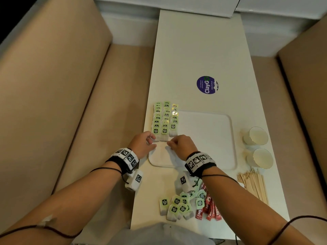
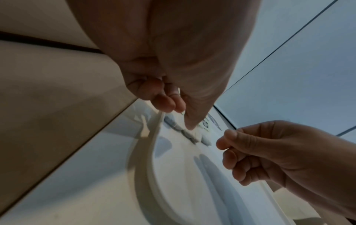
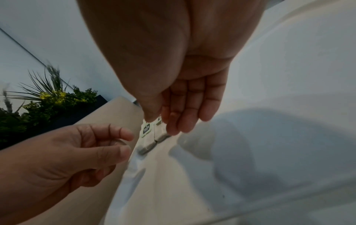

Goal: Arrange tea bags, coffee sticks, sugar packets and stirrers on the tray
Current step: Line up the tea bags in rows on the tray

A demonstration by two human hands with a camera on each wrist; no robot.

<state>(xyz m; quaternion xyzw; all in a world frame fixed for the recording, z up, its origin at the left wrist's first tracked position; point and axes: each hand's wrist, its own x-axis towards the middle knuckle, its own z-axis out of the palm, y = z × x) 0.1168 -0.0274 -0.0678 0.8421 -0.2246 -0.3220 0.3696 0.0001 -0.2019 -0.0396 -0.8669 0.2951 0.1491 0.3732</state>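
Three rows of tea bags (image 1: 164,119) fill the tray (image 1: 212,138) at nine o'clock. Left hand (image 1: 144,144) and right hand (image 1: 180,145) hover at the rows' near end, fingers loosely curled, holding nothing. Loose bags (image 1: 178,205), coffee sticks (image 1: 208,209) and stirrers (image 1: 253,184) wait outside.

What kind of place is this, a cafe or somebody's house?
Probably a cafe or office pantry booth: a long white table between padded tan benches, a round "ClayGo" clean-up sticker, and paper cups beside the tray.
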